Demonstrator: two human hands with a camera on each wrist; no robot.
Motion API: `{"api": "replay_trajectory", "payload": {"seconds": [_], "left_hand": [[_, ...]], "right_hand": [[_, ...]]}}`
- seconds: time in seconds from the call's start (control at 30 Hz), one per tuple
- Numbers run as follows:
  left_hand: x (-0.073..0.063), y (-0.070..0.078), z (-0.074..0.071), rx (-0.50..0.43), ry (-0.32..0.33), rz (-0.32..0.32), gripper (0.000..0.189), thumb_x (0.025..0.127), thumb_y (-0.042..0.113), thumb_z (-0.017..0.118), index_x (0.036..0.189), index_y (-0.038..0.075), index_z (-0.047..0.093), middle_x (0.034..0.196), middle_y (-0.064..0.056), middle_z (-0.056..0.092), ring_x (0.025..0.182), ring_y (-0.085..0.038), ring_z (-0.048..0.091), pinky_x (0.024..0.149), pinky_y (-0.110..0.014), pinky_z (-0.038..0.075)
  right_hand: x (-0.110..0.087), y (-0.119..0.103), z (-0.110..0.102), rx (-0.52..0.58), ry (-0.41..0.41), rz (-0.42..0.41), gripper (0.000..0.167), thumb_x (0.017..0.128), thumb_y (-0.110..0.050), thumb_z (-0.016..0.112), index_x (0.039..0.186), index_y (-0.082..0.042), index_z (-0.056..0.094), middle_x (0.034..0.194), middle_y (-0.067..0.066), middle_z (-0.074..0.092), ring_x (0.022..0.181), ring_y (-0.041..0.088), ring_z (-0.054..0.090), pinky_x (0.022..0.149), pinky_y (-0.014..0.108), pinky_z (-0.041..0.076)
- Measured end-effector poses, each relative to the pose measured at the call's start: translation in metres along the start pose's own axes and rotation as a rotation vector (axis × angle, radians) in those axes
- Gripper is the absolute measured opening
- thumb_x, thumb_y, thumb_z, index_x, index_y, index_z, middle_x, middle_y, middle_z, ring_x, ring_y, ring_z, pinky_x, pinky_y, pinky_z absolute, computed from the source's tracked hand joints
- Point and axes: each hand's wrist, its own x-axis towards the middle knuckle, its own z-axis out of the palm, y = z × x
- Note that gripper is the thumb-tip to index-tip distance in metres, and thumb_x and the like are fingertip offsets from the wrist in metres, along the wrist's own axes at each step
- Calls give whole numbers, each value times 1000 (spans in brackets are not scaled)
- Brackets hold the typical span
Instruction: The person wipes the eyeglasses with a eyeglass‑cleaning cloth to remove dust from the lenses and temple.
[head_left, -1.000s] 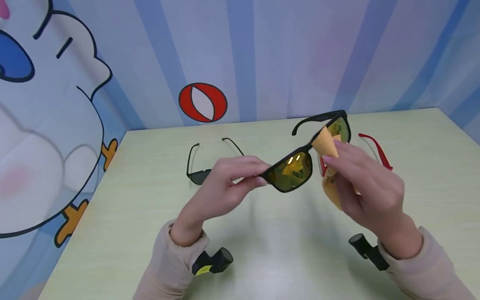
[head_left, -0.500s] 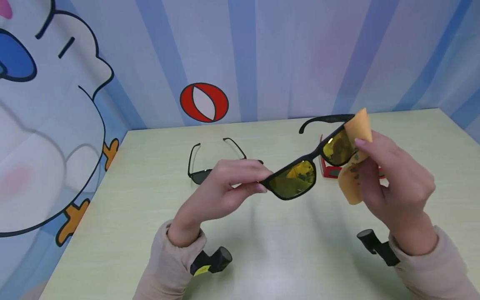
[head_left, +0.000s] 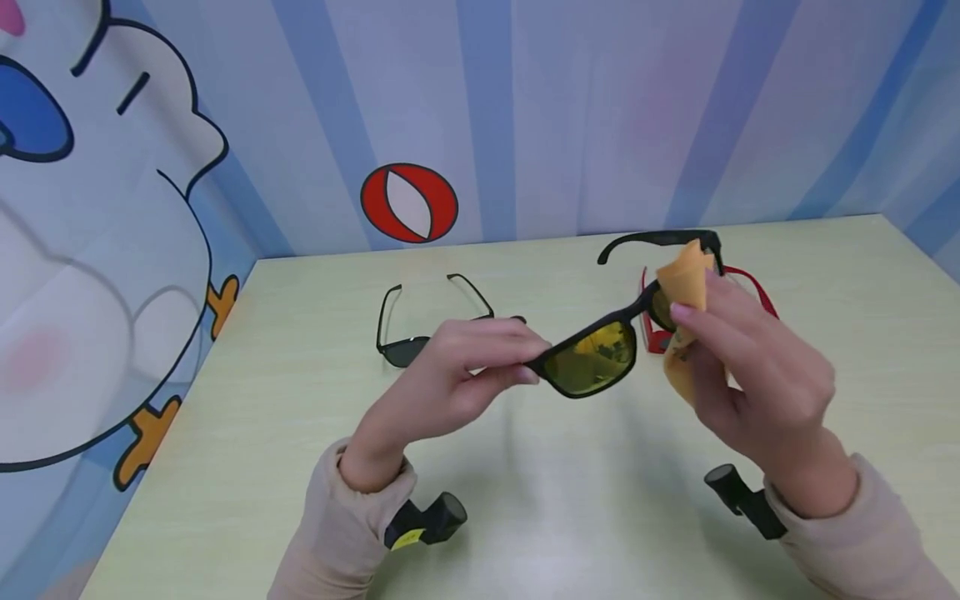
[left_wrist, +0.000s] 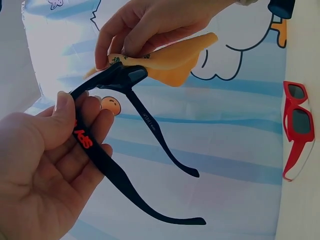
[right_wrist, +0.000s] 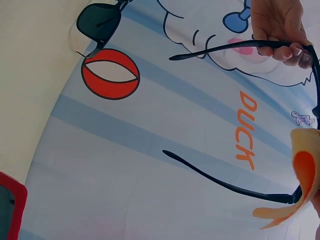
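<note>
Black-framed sunglasses (head_left: 588, 360) with yellow mirrored lenses are held up above the table, temples unfolded and pointing away. My left hand (head_left: 457, 375) pinches them at the left hinge corner between thumb and fingers; red lettering shows on that temple in the left wrist view. With my right hand (head_left: 765, 371) I pinch an orange-yellow cloth (head_left: 686, 279) folded over the right lens, which it mostly covers. In the left wrist view the loose part of the cloth (left_wrist: 175, 62) hangs out past the frame.
Behind my left hand, dark-lensed sunglasses (head_left: 405, 352) with thin temples lie on the pale table (head_left: 300, 333). Red-framed sunglasses (head_left: 657, 341) lie behind the right hand, partly hidden. A printed backdrop (head_left: 547, 117) stands along the table's far edge.
My right hand moved the cloth outward to the lens's outer end, then back inward across the right lens. The left hand keeps its pinch; the sunglasses tilted slightly downward on the right.
</note>
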Motion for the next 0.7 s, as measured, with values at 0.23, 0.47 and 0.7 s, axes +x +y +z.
{"api": "replay_trajectory", "payload": {"seconds": [0.23, 0.47, 0.7], "left_hand": [[-1, 1, -2, 28, 26, -21, 16, 81, -9, 64, 97, -6, 67, 88, -9, 65, 76, -13, 54, 66, -27, 47], [-2, 2, -5, 34, 70, -60, 20, 81, -12, 63, 100, -6, 65, 91, -11, 66, 81, -13, 56, 71, -28, 48], [-3, 3, -8, -28, 109, -66, 21, 79, -17, 61, 98, -8, 64, 88, -12, 64, 79, -15, 54, 68, -30, 48]], "right_hand": [[-3, 0, 4, 41, -6, -62, 15, 85, -2, 55, 87, 3, 70, 83, 22, 68, 80, 39, 66, 79, 48, 51], [-3, 6, 0, 15, -29, -82, 17, 83, -1, 54, 89, 3, 69, 84, 21, 68, 75, 37, 66, 79, 45, 52], [0, 12, -4, 25, -13, -77, 14, 85, -3, 58, 88, 5, 68, 80, 21, 67, 69, 38, 62, 79, 46, 51]]}}
